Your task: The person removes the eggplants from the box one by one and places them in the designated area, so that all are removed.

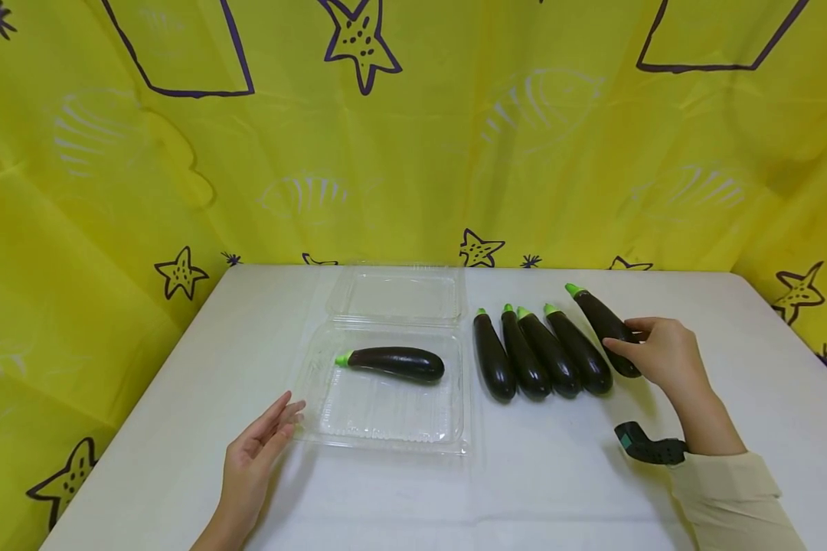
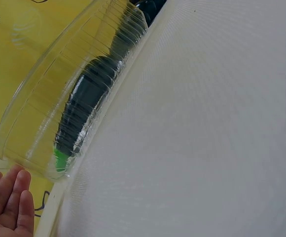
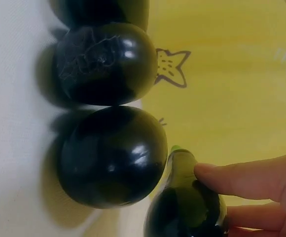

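Note:
My right hand [image 1: 665,356] pinches a dark purple eggplant [image 1: 596,314] between thumb and fingers, its green stem end pointing up and left. The right wrist view shows the thumb and fingers on this eggplant [image 3: 185,197], beside the round ends of others. A clear plastic clamshell container [image 1: 393,417] lies with its lid [image 1: 396,297] folded back. Inside its base one eggplant [image 1: 400,363] lies sideways, stem to the left. My left hand [image 1: 251,459] is at the container's left front edge, fingers fairly straight, fingertips touching the rim; in the left wrist view these fingers [image 2: 16,190] show beside the clear corner.
Several eggplants lie side by side right of the container, including a leftmost one [image 1: 495,358] and a rightmost one [image 1: 579,350]. The white table [image 1: 551,482] meets a yellow patterned cloth [image 1: 413,168] at its back and sides. A dark device [image 1: 651,446] is on the right wrist.

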### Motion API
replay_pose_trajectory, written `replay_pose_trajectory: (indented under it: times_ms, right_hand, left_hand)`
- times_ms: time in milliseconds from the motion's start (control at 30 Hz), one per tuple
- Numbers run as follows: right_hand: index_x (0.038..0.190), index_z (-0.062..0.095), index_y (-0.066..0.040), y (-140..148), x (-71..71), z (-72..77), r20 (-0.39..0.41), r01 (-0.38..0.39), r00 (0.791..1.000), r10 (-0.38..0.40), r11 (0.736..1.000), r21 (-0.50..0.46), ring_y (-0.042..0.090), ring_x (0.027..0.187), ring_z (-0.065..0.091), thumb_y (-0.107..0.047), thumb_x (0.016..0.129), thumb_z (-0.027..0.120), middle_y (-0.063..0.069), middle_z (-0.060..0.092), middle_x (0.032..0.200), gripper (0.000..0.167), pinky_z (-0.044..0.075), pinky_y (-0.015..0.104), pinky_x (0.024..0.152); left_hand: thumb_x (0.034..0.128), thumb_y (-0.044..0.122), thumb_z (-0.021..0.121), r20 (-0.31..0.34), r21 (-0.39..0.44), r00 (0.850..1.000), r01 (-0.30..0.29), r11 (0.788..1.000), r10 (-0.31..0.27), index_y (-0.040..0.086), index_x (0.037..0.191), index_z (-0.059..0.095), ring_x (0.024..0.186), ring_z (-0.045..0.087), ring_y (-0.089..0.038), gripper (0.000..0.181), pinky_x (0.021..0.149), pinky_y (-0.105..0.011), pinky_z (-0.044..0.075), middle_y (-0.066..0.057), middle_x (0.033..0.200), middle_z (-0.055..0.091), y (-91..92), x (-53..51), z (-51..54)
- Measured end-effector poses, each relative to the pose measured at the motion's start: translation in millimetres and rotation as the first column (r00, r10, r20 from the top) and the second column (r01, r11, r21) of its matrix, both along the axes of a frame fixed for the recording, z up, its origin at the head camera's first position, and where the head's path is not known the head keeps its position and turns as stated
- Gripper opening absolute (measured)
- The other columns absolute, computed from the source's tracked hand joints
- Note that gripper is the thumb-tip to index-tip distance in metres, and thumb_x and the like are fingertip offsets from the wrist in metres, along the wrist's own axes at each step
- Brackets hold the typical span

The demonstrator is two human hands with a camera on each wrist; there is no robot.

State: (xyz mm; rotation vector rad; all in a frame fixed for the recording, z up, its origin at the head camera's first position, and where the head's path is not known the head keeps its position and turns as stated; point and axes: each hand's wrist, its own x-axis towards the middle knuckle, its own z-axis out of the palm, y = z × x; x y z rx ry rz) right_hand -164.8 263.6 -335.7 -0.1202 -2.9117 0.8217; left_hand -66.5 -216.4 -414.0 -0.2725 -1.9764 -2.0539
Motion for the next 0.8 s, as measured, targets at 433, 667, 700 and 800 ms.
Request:
replay_pose_trajectory:
  times_ms: [433,667,700,800]
  right_hand:
    - [0.111,0.054,0.018,8,-4.3,-11.0,0.025,-0.021,0.999,0.020,0.999,0.028,0.045,0.085,0.055,-0.025,0.080,0.069,0.032,0.060,0.095,0.055,0.046,0.046,0.064]
    - [0.106,0.056,0.019,10,-5.0,-13.7,0.040,-0.039,0.998,0.038,0.999,0.025,0.046,0.086,0.055,-0.024,0.080,0.068,0.032,0.061,0.094,0.051,0.046,0.048,0.067]
    - [0.106,0.056,0.019,10,-4.8,-13.5,0.048,-0.043,0.998,0.041,0.999,0.025,0.047,0.087,0.054,-0.024,0.080,0.068,0.032,0.061,0.095,0.051,0.045,0.049,0.068]
    - [0.106,0.056,0.020,12,-3.8,-12.2,0.083,-0.051,0.995,0.048,0.998,0.028,0.049,0.090,0.053,-0.024,0.080,0.068,0.034,0.059,0.098,0.053,0.045,0.051,0.070]
  left_hand:
    - [0.0897,-0.014,0.043,-0.002,-0.004,1.000,0.003,1.000,-0.003,-0.020,0.127,0.038,0.106,0.058,-0.015,0.038,0.086,-0.016,0.043,-0.006,0.115,0.062,0.5,-1.4,0.7]
    - [0.0898,-0.014,0.043,0.008,-0.006,1.000,-0.002,1.000,0.002,-0.020,0.127,0.038,0.106,0.058,-0.014,0.038,0.086,-0.015,0.043,-0.006,0.116,0.062,0.7,-0.3,1.5]
    - [0.0899,-0.013,0.043,0.009,-0.006,1.000,-0.002,1.000,0.002,-0.019,0.127,0.038,0.106,0.058,-0.014,0.038,0.086,-0.016,0.043,-0.006,0.116,0.062,0.7,-0.2,1.5]
    - [0.0901,-0.013,0.044,0.007,-0.005,1.000,-0.002,1.000,0.002,-0.019,0.127,0.038,0.106,0.058,-0.015,0.038,0.086,-0.016,0.043,-0.006,0.116,0.062,0.4,-0.1,1.4]
